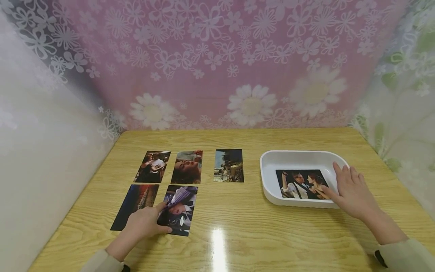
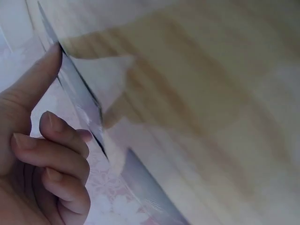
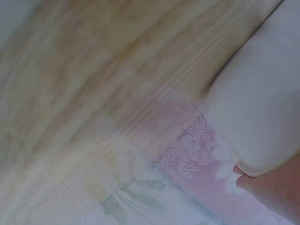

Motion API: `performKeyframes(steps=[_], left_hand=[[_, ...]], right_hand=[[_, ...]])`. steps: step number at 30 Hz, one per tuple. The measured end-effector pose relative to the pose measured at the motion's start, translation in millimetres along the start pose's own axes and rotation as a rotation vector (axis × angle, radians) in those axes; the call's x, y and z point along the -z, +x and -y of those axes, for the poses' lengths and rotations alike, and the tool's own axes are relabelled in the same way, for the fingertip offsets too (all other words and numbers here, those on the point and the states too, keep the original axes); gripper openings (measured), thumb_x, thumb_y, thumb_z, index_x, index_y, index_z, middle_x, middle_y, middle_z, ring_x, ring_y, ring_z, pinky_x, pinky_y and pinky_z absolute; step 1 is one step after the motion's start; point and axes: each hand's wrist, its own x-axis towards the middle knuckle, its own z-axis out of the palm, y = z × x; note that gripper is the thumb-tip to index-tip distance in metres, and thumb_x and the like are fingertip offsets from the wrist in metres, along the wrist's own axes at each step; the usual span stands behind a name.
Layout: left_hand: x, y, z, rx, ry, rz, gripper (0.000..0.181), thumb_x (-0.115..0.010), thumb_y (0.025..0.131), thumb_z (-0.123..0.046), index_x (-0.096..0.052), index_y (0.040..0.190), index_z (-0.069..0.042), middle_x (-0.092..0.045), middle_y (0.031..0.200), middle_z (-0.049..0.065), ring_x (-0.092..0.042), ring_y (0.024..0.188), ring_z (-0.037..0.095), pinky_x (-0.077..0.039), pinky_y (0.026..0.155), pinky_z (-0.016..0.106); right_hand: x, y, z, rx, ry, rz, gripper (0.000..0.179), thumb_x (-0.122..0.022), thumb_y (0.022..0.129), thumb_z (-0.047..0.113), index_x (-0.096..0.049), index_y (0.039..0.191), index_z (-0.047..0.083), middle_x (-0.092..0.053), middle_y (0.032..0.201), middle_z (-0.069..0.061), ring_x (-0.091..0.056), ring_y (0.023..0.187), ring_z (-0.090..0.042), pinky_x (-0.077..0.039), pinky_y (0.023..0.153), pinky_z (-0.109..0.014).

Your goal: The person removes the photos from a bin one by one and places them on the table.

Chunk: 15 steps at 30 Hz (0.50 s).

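My left hand (image 1: 144, 223) touches the left edge of a photo card (image 1: 185, 217) with a purple umbrella-like shape on it, thumb and index finger at its side. The left wrist view shows the extended thumb (image 2: 40, 79) at a card's edge (image 2: 82, 89), with the other fingers bent. My right hand (image 1: 353, 192) rests over the right rim of a white tray (image 1: 272, 196), fingers extended and thumb reaching inside. In the tray lies a photo card (image 1: 302, 184) of two people, its right edge near that thumb. In the right wrist view, fingertips (image 3: 240, 178) show at the tray's rim.
Left of the tray, several more photo cards lie on the wooden table (image 1: 238, 223): a couple (image 1: 153, 166), a reclining face (image 1: 187, 168), an outdoor scene (image 1: 229, 166) and a dark one (image 1: 136, 202) partly behind my left hand. A pink floral backdrop (image 1: 204, 75) stands behind.
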Motion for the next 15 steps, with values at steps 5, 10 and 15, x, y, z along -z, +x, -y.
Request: performKeyframes(steps=[5, 10, 15], left_hand=[[5.8, 7.3, -14.4, -0.072, -0.013, -0.045, 0.087, -0.070, 0.061, -0.057, -0.044, 0.132, -0.015, -0.040, 0.048, -0.003, -0.037, 0.044, 0.012, -0.025, 0.037, 0.027], [16.2, 19.6, -42.5, -0.234, -0.011, -0.126, 0.081, -0.070, 0.065, -0.052, -0.045, 0.132, -0.015, -0.042, 0.049, -0.006, -0.029, 0.041, 0.008, -0.019, 0.038, 0.025], [29.3, 35.6, -88.5, -0.363, 0.034, -0.118, 0.078, -0.065, 0.071, -0.054, -0.040, 0.135, -0.018, -0.044, 0.049, -0.004, -0.025, 0.037, 0.009, -0.017, 0.037, 0.025]], right_hand=[[0, 0.3, -1, -0.007, 0.000, 0.006, 0.084, -0.047, 0.089, 0.040, 0.004, 0.140, -0.003, -0.013, 0.126, -0.047, 0.006, 0.122, -0.052, 0.009, 0.096, -0.056], [0, -0.6, -1, -0.006, 0.005, 0.001, 0.083, -0.047, 0.089, 0.039, 0.004, 0.140, -0.004, -0.012, 0.126, -0.048, 0.006, 0.122, -0.052, 0.010, 0.096, -0.056], [0, 0.2, -1, -0.004, 0.004, -0.002, 0.083, -0.047, 0.089, 0.039, 0.003, 0.140, -0.004, -0.013, 0.126, -0.048, 0.006, 0.121, -0.053, 0.009, 0.096, -0.056]])
